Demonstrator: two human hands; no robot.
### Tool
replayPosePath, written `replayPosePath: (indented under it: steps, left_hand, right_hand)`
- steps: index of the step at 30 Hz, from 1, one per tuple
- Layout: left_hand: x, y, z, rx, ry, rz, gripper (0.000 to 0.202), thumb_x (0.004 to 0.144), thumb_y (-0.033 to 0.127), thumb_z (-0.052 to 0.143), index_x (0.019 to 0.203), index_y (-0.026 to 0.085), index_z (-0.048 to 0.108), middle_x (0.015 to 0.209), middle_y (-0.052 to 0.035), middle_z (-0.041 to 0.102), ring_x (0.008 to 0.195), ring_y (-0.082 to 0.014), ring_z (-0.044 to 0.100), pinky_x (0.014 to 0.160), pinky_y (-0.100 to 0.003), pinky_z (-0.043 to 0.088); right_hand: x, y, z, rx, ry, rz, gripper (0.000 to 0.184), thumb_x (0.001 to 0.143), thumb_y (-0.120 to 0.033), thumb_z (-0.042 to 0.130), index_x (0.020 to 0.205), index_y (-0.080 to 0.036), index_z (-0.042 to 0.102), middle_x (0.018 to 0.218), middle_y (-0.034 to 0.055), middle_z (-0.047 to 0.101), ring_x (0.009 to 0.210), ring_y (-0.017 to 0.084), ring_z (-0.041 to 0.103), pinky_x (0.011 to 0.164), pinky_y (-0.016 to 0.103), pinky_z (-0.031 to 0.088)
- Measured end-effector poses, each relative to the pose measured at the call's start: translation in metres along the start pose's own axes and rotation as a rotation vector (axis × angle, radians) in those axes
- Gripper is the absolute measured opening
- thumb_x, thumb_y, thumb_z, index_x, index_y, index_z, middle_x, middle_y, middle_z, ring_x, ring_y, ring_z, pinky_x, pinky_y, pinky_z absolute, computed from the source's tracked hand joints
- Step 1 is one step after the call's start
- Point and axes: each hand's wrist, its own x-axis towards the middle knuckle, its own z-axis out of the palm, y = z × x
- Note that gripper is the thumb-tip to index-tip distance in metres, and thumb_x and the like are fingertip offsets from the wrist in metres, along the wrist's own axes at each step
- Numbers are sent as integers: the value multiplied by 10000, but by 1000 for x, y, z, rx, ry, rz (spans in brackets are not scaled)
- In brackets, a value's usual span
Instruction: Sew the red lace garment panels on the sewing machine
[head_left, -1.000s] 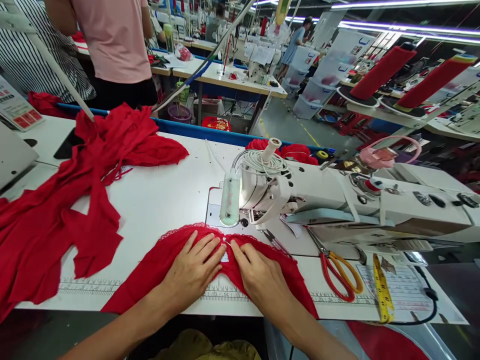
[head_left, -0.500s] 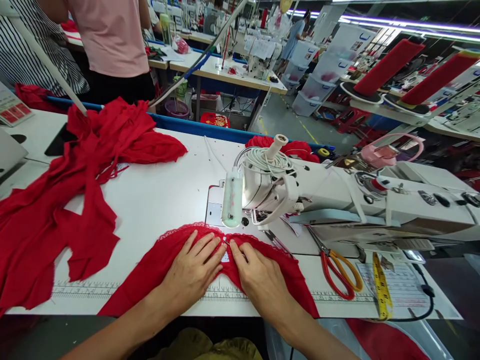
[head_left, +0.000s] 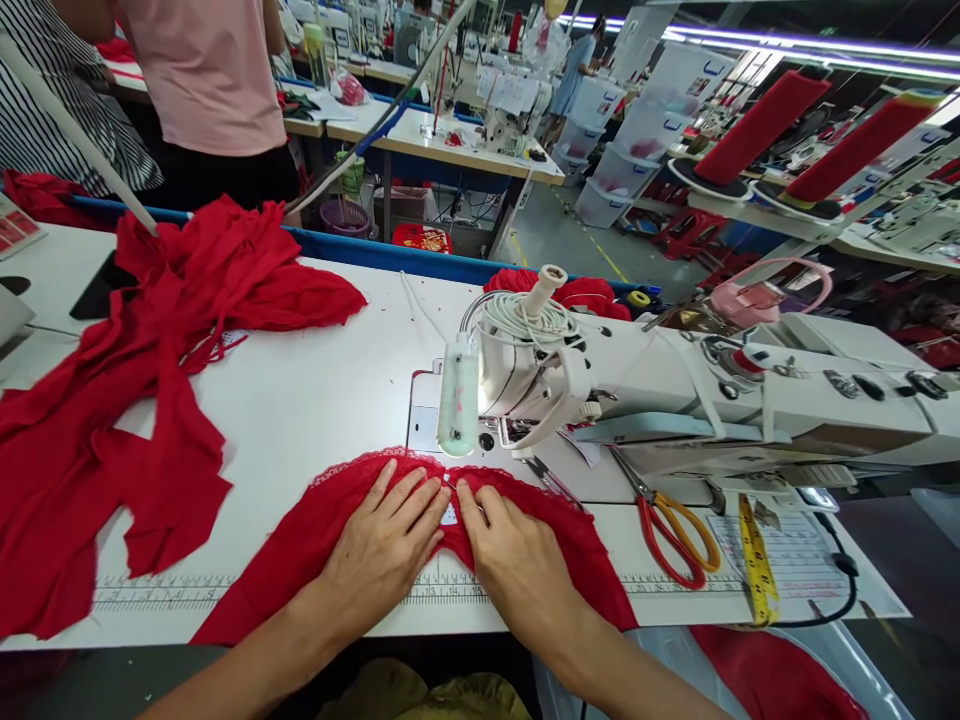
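Observation:
My left hand (head_left: 382, 545) lies flat with fingers stretched out on a red lace-edged fabric piece (head_left: 300, 545) at the front of the white table (head_left: 315, 390). My right hand (head_left: 514, 560) rests flat on the same fabric, fingertips almost meeting the left ones at a small white label. Both hands sit just in front of the needle area of the white sewing machine (head_left: 675, 395). Neither hand grips anything.
A pile of red fabric pieces (head_left: 127, 370) covers the table's left side. Red-and-yellow scissors (head_left: 671, 535) and a yellow tape measure (head_left: 754, 560) lie to the right of my hands. Red thread cones (head_left: 757, 125) stand behind the machine. Two people (head_left: 210, 90) stand at the far side.
My hands have stayed pressed on the red fabric in the same spot. Only the camera has shifted slightly.

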Motion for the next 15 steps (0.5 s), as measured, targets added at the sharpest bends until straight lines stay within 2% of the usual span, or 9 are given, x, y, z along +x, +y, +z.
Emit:
replayPosePath:
  steps: [8,15]
  left_hand:
    - [2,1,-2,-21,-26,-39,320,1020,216,454,1251,120,654,1199,-97,708,1183,-292,606,1185,-573,277]
    - [2,1,-2,-30,-23,-45,319,1022,230,463,1256,125,653,1205,-94,709,1185,-292,602,1187,-587,277]
  right_hand:
    - [-2,1,4,40,15,12,605,773,55,578,1357,-104,547,996,109,686,734,190,676,500,241,521]
    - [-2,1,5,11,29,-9,593,774,55,559,1348,-91,550,980,102,683,732,186,664,505,246,524]
